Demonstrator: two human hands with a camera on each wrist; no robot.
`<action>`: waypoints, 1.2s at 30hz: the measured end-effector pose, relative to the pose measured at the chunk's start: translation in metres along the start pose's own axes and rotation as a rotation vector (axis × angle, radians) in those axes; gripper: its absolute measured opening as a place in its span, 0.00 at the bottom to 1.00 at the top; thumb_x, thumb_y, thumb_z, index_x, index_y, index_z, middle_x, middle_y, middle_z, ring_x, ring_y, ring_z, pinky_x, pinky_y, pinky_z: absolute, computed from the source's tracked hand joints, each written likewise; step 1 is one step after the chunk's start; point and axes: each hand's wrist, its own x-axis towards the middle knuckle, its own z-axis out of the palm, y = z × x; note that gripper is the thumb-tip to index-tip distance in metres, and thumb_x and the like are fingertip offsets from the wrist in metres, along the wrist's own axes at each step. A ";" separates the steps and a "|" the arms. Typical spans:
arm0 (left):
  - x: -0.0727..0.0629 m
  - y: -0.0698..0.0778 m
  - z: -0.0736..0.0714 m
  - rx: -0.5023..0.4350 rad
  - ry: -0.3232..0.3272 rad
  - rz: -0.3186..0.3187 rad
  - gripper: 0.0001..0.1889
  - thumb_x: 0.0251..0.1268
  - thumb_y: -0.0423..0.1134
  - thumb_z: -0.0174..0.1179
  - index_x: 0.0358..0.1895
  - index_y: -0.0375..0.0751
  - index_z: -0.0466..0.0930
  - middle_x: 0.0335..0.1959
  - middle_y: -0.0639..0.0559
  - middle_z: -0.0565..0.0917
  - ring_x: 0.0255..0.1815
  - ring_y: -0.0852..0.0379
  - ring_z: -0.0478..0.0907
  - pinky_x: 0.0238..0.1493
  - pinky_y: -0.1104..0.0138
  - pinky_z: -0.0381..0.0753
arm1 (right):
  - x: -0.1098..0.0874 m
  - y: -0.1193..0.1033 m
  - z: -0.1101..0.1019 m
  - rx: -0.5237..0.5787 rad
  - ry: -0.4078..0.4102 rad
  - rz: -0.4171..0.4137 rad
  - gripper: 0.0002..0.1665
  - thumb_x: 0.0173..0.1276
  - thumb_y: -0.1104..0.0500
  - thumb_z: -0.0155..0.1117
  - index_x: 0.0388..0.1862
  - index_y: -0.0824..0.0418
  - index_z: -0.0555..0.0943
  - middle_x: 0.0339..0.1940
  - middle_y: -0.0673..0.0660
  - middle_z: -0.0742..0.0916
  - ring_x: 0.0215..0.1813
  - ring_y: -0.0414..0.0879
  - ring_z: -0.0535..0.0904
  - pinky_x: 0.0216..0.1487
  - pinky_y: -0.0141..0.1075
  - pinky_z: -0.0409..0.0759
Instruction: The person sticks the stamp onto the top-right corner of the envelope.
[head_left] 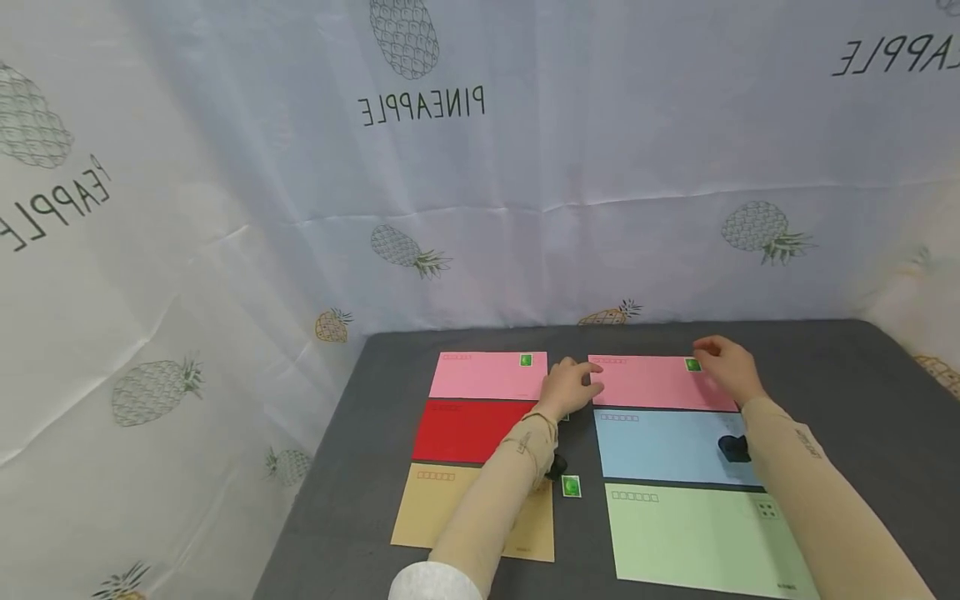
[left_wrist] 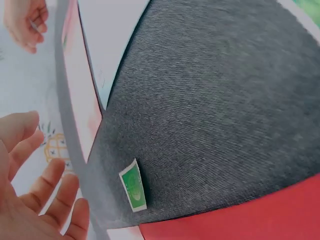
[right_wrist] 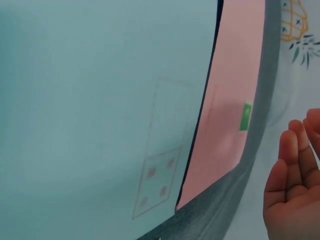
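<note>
My left hand [head_left: 566, 387] hovers over the gap between two pink envelopes, its fingers spread and holding nothing. Below it on the dark cloth lies a green stamp [left_wrist: 133, 186], mostly hidden by the wrist in the head view. At the right pink envelope [head_left: 645, 382], my right hand [head_left: 727, 368] is close beside a green stamp [head_left: 693, 364] at the top right corner. In the right wrist view, the fingers of that hand [right_wrist: 295, 185] are loosely bent with nothing between them. Another stamp [head_left: 526, 360] sits on the left pink envelope [head_left: 480, 375].
Below the pink envelopes lie a red envelope [head_left: 457, 429], a tan one [head_left: 420, 517], a light blue one [head_left: 660, 446] and a light green one [head_left: 697, 533]. A loose green stamp [head_left: 572, 486] rests between the columns. A pineapple-print curtain [head_left: 525, 167] hangs behind the dark table [head_left: 337, 467].
</note>
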 end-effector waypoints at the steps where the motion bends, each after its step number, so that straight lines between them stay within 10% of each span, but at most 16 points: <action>1: -0.001 0.000 0.000 0.015 0.005 0.009 0.18 0.65 0.48 0.55 0.58 0.57 0.76 0.42 0.50 0.76 0.39 0.58 0.68 0.33 0.69 0.64 | -0.002 -0.003 0.000 -0.005 0.008 -0.012 0.39 0.69 0.34 0.37 0.62 0.62 0.68 0.60 0.68 0.73 0.59 0.64 0.67 0.53 0.60 0.69; 8: -0.011 -0.006 -0.006 -0.040 0.039 0.036 0.19 0.64 0.50 0.56 0.59 0.57 0.76 0.42 0.48 0.77 0.35 0.61 0.67 0.32 0.71 0.63 | -0.028 -0.057 -0.006 0.054 -0.023 -0.058 0.35 0.70 0.37 0.45 0.61 0.63 0.69 0.57 0.69 0.74 0.55 0.63 0.69 0.38 0.43 0.76; 19: -0.031 -0.029 -0.021 -0.170 0.073 0.051 0.21 0.63 0.50 0.57 0.59 0.53 0.75 0.47 0.43 0.77 0.46 0.51 0.75 0.39 0.67 0.71 | 0.001 -0.028 0.040 0.036 0.044 -0.133 0.34 0.64 0.30 0.44 0.58 0.50 0.72 0.51 0.57 0.78 0.52 0.54 0.73 0.48 0.51 0.75; 28: -0.047 -0.049 -0.028 -0.196 0.084 0.006 0.22 0.62 0.50 0.58 0.60 0.53 0.75 0.48 0.46 0.76 0.47 0.54 0.72 0.41 0.68 0.70 | -0.067 -0.131 0.021 0.093 -0.054 -0.162 0.28 0.69 0.41 0.50 0.57 0.60 0.74 0.50 0.63 0.79 0.50 0.55 0.74 0.41 0.46 0.77; 36: -0.063 -0.069 -0.032 -0.266 0.102 0.011 0.22 0.61 0.50 0.59 0.59 0.51 0.76 0.45 0.46 0.76 0.45 0.53 0.75 0.42 0.67 0.73 | -0.089 -0.165 0.031 0.097 -0.106 -0.219 0.23 0.70 0.50 0.53 0.57 0.62 0.73 0.45 0.62 0.81 0.45 0.51 0.74 0.42 0.33 0.73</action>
